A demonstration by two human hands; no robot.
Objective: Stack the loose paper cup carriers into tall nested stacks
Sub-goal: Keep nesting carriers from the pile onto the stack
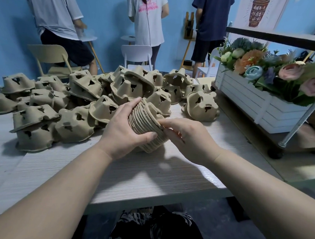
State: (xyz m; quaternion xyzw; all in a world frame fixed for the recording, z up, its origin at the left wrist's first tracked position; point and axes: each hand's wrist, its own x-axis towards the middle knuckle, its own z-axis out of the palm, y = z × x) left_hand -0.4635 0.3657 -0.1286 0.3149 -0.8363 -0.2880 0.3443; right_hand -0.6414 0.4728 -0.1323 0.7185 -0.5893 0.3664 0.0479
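Above the near counter (pixel 59 169), the left hand (pixel 123 132) curls around a tilted nested stack of carriers (pixel 145 126) while the right hand (pixel 185 137) pinches its rim; loose carriers (pixel 76 124) lie heaped beyond

One nested stack of carriers (pixel 145 126), two hands, three people standing, two chairs, one flower box (pixel 254 104)
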